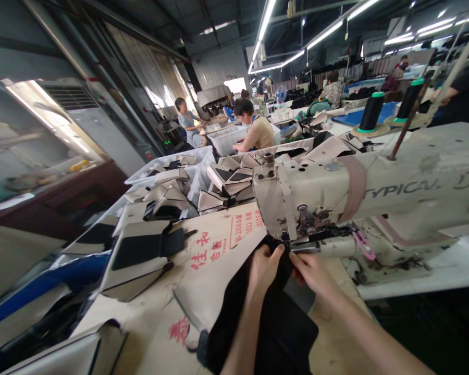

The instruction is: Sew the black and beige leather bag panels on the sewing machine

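A black piece of fabric [273, 323] lies on the cardboard-covered table and runs up under the needle head of a cream sewing machine [336, 192]. My left hand [263, 268] pinches the fabric's upper edge just below the needle area, fingers closed on it. My right hand [310, 271] grips the same fabric a little to the right, right beside the machine's foot. Both forearms reach in from the bottom of the view. The needle itself is hidden behind my fingers and the fabric.
Stacks of cream-and-black cut pieces [144, 250] lie to the left, with more in white plastic bins [191, 166] behind. Two black thread cones [371, 112] stand above the machine. Other people sit working at tables further back [254, 127].
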`<state>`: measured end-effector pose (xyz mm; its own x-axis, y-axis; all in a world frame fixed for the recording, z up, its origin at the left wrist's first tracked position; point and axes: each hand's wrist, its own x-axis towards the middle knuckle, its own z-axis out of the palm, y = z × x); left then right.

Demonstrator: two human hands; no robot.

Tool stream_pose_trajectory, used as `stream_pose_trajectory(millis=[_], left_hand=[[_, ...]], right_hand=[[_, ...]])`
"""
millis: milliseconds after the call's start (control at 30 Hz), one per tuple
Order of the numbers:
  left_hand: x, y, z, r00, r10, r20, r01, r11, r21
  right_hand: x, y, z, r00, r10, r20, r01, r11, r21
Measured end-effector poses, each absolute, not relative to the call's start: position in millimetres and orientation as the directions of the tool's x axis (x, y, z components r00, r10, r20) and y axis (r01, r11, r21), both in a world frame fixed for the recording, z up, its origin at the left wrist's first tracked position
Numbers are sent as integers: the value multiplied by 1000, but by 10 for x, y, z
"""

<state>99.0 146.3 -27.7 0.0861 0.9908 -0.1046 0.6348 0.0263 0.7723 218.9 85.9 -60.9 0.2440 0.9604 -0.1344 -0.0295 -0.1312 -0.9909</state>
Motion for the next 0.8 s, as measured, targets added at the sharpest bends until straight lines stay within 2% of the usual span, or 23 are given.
stream_pose_trajectory(millis=[67,100,133,167,233,267,300,400,533,800], left_hand=[[991,1466,-260,93,989,-119,631,34,775],[990,1469,-255,95,987,-126,629,38,777],[987,1474,-255,97,987,-131,627,42,778],[983,1479,-257,99,986,-135,626,44,779],[974,1488,-267,100,985,-139,625,47,779],[971,1492,-274,100,985,-140,625,48,779],[968,1495,-280,99,985,-141,626,48,778],[969,1493,-287,98,985,-141,630,48,775],[975,1470,-269,99,986,-138,634,44,772],[946,1454,-273,118,985,-122,614,24,789]], right_hand=[[2669,660,-530,345,939,-8,153,-64,-986],[2978,529,-498,463,856,230,426,12,-904],[3312,385,-478,520,714,469,650,26,-760],[3647,238,-471,507,581,637,794,-28,-607],[4228,-31,-506,391,429,815,920,-211,-331],[4434,-140,-551,291,451,844,948,-251,-193],[4573,-228,-613,260,506,822,955,-261,-140],[4655,-368,-863,268,615,741,956,-267,-125],[4537,-395,-1104,217,578,787,967,-235,-95],[4664,-387,-823,194,579,792,969,-238,-64]])
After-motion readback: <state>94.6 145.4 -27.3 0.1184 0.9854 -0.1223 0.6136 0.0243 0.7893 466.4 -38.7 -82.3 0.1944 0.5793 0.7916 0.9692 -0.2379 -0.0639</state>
